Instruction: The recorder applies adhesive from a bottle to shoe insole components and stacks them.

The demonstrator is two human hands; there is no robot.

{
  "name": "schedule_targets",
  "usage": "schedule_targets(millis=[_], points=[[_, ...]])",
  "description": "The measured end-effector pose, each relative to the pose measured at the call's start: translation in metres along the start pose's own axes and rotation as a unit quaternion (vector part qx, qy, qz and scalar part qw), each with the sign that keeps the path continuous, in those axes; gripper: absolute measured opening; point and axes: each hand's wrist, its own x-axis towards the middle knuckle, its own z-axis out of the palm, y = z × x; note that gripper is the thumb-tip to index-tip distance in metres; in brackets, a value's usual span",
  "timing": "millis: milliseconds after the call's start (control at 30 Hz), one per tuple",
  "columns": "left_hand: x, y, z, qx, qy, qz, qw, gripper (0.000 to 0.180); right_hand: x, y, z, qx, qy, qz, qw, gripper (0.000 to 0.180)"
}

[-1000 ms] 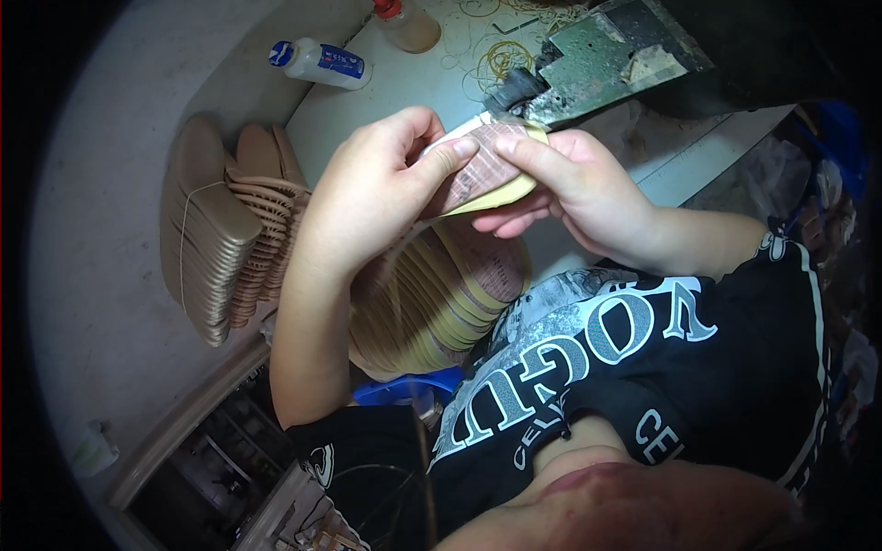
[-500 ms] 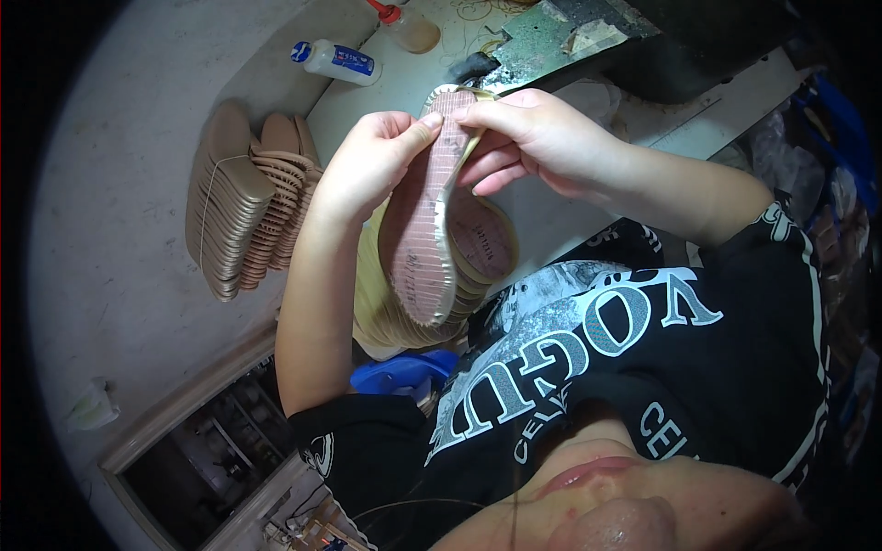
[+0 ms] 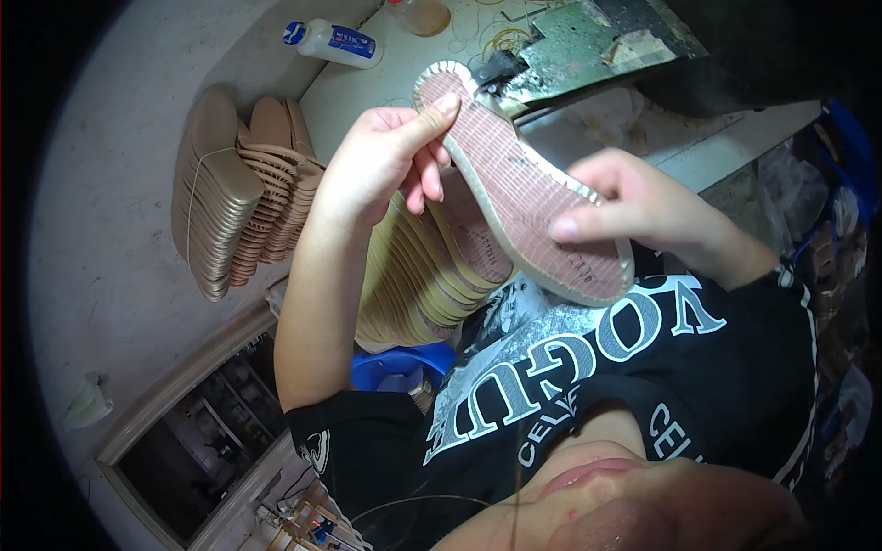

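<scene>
A shoe sole [image 3: 524, 197], reddish-brown with a ribbed face and a pale stitched rim, is held up flat between both hands. My left hand [image 3: 386, 156] pinches its toe end with thumb and forefinger. My right hand [image 3: 634, 207] grips the heel half, with the thumb lying across the ribbed face. Just below the hands stands a leaning stack of tan soles [image 3: 413, 285].
A tied bundle of tan insoles [image 3: 220, 193] lies on the grey floor at left. On the white table are a white bottle with a blue cap [image 3: 331, 41], a brown cup [image 3: 423, 14] and a worn green plate [image 3: 588, 41]. A blue stool [image 3: 395, 363] is under the stack.
The sole was bent between close-set hands, then stood edge-on; now it lies flat, face up, and my hands have spread to its two ends.
</scene>
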Motion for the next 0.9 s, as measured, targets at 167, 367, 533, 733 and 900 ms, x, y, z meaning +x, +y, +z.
schedule_targets(millis=[167, 367, 533, 733, 900], points=[[0.008, 0.003, -0.008, 0.034, 0.035, 0.033, 0.998, 0.044, -0.008, 0.004, -0.001, 0.057, 0.084, 0.008, 0.995, 0.027], [0.027, -0.008, -0.016, 0.011, 0.156, 0.089, 0.984, 0.044, 0.027, 0.007, 0.011, 0.160, 0.108, -0.103, 0.976, 0.028], [0.010, -0.031, -0.014, -0.086, 0.136, 0.204, 0.966, 0.039, 0.027, 0.023, 0.017, -0.129, 0.043, -0.100, 0.986, 0.022], [-0.032, -0.148, -0.007, 0.096, 0.354, 0.173, 0.914, 0.041, -0.018, 0.044, -0.021, -0.465, 0.018, -0.043, 0.884, 0.025], [-0.019, -0.165, 0.025, 0.459, 0.413, 0.146, 0.773, 0.054, -0.008, 0.073, -0.029, -0.417, 0.077, 0.029, 0.905, 0.029]])
